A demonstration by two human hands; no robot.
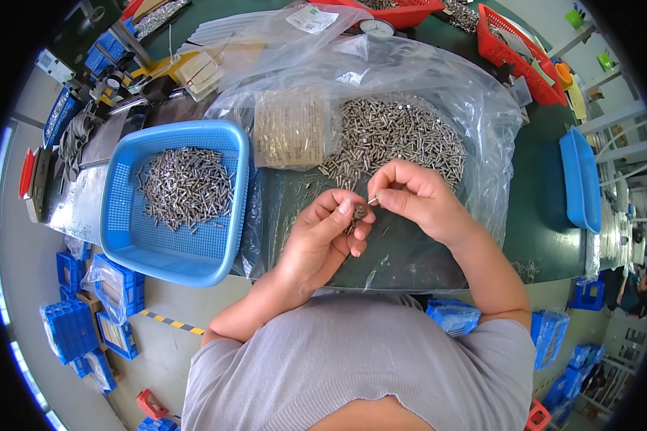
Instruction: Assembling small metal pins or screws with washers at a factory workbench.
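My left hand (315,233) is closed around a few small metal pieces (359,211), held up between thumb and fingers. Close beside it, my right hand (418,200) pinches a thin, pale metal pin (373,201), whose tip points toward those pieces. Beyond both hands, a large heap of short metal pins (402,140) lies spread on a clear plastic sheet (485,108). A blue plastic basket (241,187) stands to the left, with a smaller pile of similar metal pins (187,188) inside it. My fingers partly hide the pieces in the left hand.
A brown, plastic-wrapped block (289,133) sits left of the heap. Red baskets (514,61) stand along the far side of the green table (424,264). At the right edge is a blue tray (580,179). Metal fixtures (115,90) occupy the far left.
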